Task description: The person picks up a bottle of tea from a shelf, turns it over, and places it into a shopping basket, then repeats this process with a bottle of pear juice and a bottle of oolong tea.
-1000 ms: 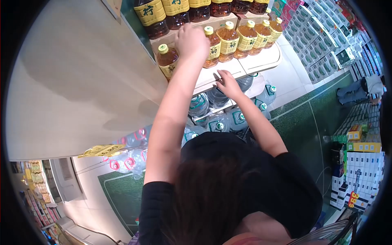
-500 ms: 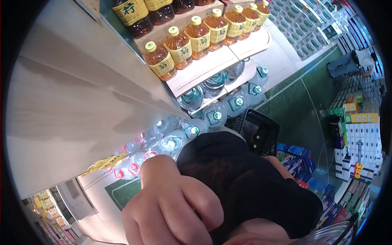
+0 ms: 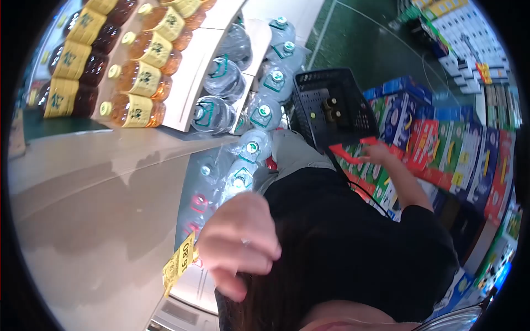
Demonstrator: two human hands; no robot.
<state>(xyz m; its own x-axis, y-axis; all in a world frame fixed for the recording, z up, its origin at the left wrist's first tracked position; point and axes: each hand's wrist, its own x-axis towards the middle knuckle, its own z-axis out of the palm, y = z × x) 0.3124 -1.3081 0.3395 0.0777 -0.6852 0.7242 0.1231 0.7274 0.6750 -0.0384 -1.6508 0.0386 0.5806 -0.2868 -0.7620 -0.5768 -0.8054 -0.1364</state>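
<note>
My left hand (image 3: 240, 243) is raised close to the camera, blurred, with its fingers curled; whatever may be inside is hidden. A yellow price tag (image 3: 179, 265) hangs just left of it. My right hand (image 3: 376, 153) is at the red handle (image 3: 345, 155) of a black shopping basket (image 3: 324, 83), its fingers bent round the handle. Several small bottles (image 3: 333, 108) with dark caps lie in the basket.
A shelf (image 3: 190, 74) with amber bottles (image 3: 144, 78) is at the upper left. Large clear water bottles (image 3: 265, 111) line the floor below it. Colourful boxes (image 3: 441, 146) are stacked right of the basket. A pale panel (image 3: 99, 204) fills the left.
The view has turned and shifted, so the shelf sits further left and the basket shows more fully. My right hand has come into view at the handle. My left hand looks higher.
</note>
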